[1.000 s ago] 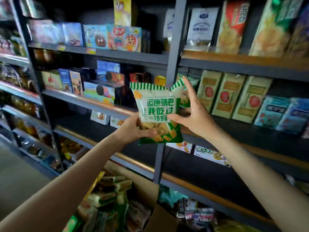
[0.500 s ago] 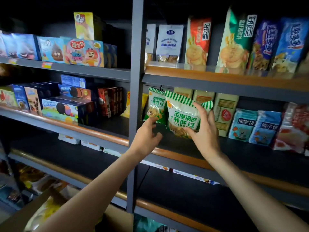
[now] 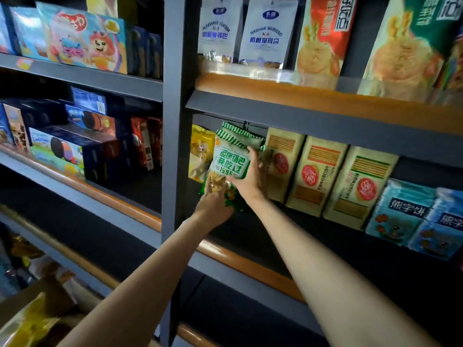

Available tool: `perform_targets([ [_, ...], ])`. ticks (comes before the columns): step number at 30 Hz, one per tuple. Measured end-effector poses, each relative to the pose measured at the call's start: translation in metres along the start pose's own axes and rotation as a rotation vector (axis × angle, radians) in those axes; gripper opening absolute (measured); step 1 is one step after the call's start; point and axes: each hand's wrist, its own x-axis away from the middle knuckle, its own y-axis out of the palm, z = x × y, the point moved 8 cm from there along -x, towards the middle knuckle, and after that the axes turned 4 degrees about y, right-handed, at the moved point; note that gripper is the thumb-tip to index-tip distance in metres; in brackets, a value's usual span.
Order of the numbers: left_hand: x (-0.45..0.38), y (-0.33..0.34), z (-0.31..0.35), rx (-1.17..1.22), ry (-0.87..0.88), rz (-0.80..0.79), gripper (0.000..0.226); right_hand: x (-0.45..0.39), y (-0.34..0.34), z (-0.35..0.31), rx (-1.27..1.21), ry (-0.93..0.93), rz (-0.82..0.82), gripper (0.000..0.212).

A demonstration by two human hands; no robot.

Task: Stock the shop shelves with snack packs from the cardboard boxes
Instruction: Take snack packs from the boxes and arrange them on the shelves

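Down at the bottom left sits an open cardboard box [image 3: 37,304] with yellow packs inside. Past the grey upright [image 3: 172,146], the left hand [image 3: 213,206] grips the bottom of the green pack [image 3: 229,159], fingers curled under it. The pack stands upright on the middle shelf [image 3: 250,256], just beside a yellow bag [image 3: 200,151]. The right hand [image 3: 250,181] holds its right side, thumb across the front. Further right lean beige packs [image 3: 318,176], then blue packs [image 3: 406,214].
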Motion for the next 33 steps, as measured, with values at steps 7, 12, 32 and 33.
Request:
perform_targets([
  [7,-0.024,-0.001,-0.008,0.092,-0.01,0.11,0.061,0.002,-0.013,0.003,0.108,-0.024,-0.094,0.094],
  [12,0.048,-0.02,0.029,-0.034,0.311,0.267,0.052,0.047,-0.041,-0.031,0.105,-0.151,-0.028,0.072],
  [32,0.41,-0.08,-0.352,-0.107,-0.687,0.227,0.027,0.39,0.282,0.023,0.547,-0.101,-1.313,0.05],
  [33,0.415,-0.077,-0.364,-0.103,-0.717,0.2,0.027,0.394,0.295,0.033,0.584,-0.096,-1.348,0.05],
])
